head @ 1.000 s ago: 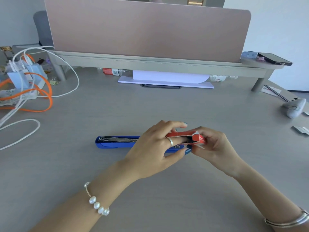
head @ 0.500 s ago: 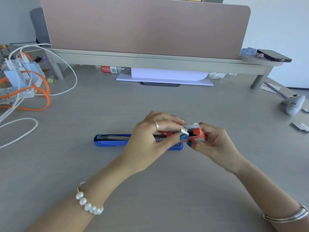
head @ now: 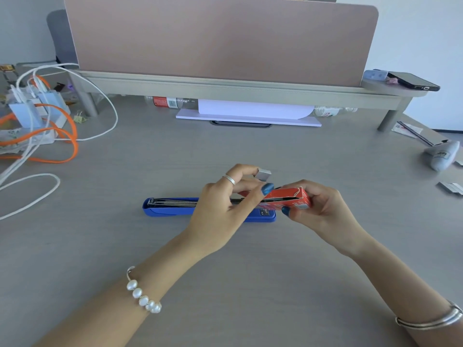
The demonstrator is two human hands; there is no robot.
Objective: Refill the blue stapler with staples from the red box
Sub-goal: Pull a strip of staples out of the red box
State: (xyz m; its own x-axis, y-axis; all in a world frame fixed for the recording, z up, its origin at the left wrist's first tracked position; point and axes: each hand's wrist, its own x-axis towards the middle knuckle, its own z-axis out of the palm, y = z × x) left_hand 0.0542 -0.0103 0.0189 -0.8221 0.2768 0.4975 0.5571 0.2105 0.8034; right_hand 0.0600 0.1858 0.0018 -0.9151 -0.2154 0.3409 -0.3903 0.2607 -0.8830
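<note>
The blue stapler lies flat on the grey desk, its top swung open so the metal channel and spring show. Its middle is hidden behind my left hand. That hand pinches a small silvery block of staples between forefinger and thumb, just above the stapler. My right hand holds the red box at the stapler's right end, its open mouth facing left.
A pink partition on a long desk shelf runs across the back, with a phone at its right end. White and orange cables and chargers crowd the left. A white object and small staple strips lie at the right.
My left hand has drawn a block of staples out of the red box and lifted it slightly. The right hand keeps hold of the box. The stapler has not moved.
</note>
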